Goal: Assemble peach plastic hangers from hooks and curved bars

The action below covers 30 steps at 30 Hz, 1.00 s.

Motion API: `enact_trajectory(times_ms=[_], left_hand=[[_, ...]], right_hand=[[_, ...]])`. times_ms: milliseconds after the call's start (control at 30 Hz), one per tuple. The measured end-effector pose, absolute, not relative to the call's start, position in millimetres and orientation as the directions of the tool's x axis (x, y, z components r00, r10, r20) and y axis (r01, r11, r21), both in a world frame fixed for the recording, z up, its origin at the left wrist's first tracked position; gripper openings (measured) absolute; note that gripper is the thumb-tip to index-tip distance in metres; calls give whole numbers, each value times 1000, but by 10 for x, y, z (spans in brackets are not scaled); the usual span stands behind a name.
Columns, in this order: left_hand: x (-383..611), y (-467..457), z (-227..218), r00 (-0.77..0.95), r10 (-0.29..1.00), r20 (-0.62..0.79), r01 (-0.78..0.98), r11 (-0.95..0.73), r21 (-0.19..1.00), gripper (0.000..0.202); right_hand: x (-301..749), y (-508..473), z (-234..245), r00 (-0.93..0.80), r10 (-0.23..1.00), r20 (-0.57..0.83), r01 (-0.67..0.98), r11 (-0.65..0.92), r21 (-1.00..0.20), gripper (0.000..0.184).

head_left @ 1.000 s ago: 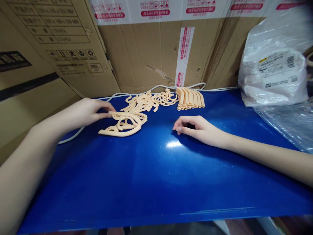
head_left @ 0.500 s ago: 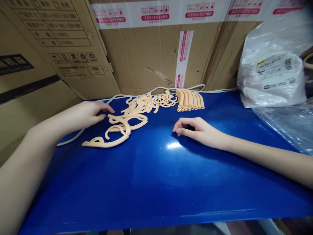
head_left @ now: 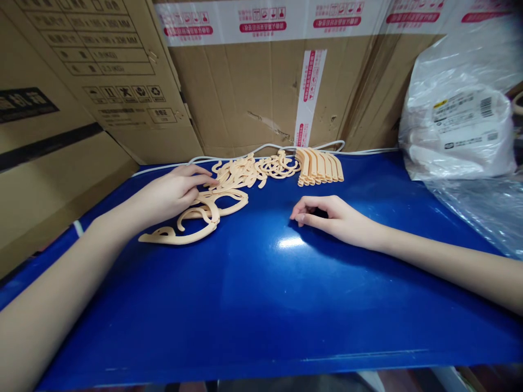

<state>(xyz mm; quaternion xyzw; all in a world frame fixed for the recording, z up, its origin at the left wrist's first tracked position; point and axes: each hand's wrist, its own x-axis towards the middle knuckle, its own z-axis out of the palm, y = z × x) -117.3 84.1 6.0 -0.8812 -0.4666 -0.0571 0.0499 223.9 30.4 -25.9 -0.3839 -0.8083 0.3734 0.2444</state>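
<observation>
My left hand point(head_left: 182, 188) reaches over two beige folding hangers point(head_left: 196, 235), its fingers stretched out and the fingertips at the left edge of a loose heap of beige hanger parts point(head_left: 241, 171). Nothing shows in its grip. The nearer hanger has two curved arms and a hook; the hand partly covers both hangers. To the right of the heap stands a neat row of curved beige hanger arms point(head_left: 321, 166). My right hand point(head_left: 330, 215) rests on the blue table below that row, with fingers curled in toward the thumb and nothing visible in them.
Cardboard boxes point(head_left: 245, 81) wall off the back and left of the blue table point(head_left: 261, 305). A white cable point(head_left: 163, 169) runs along the back edge. At the right lies a clear plastic bag point(head_left: 457, 136) with a white labelled package inside.
My left hand has moved right and slightly forward, from beside the hangers to the edge of the heap. My right hand has stayed in place.
</observation>
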Motion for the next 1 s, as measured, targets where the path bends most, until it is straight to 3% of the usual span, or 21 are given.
enact_trajectory(times_ms=[433, 1000], left_hand=[[-1100, 841, -32, 606, 782, 149, 787, -616, 35, 39], [-1085, 839, -50, 473, 876, 99, 877, -479, 50, 44]], right_hand=[[2229, 308, -260, -587, 802, 111, 438, 430, -789, 16], [2224, 301, -258, -604, 788, 120, 463, 470, -752, 20]])
